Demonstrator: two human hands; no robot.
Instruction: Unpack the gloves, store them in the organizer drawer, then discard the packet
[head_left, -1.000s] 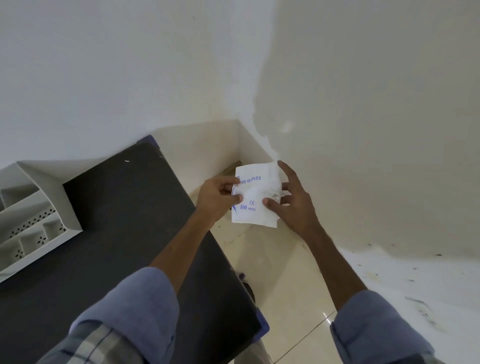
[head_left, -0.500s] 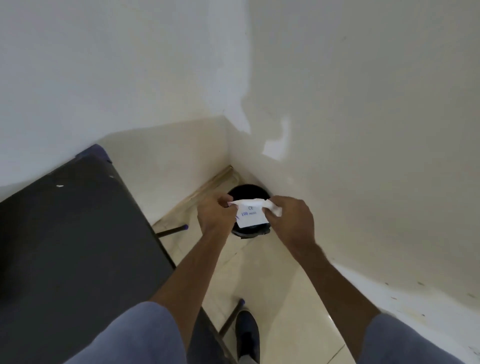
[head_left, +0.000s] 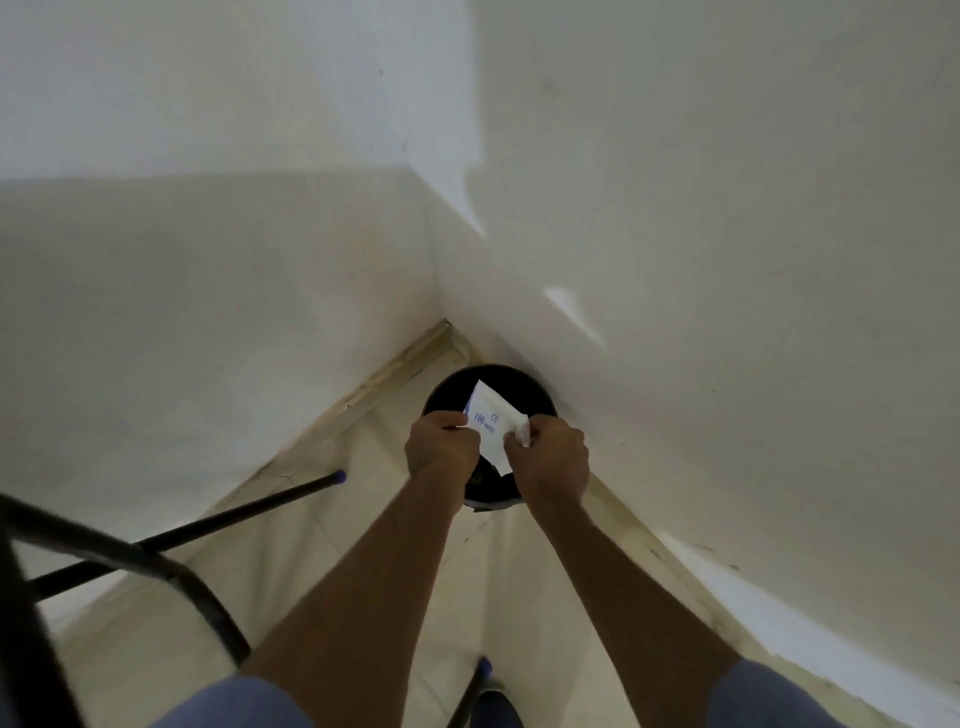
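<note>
Hiding much of the black bin (head_left: 441, 395) are two hands and a white packet (head_left: 491, 421). What lies inside the bin is too dark to tell. The bin stands on the pale floor (head_left: 332, 519) in the corner of two white walls. The left hand (head_left: 441, 447) and right hand (head_left: 550, 457) have fingers closed on the packet's edges, holding it right above the bin.
</note>
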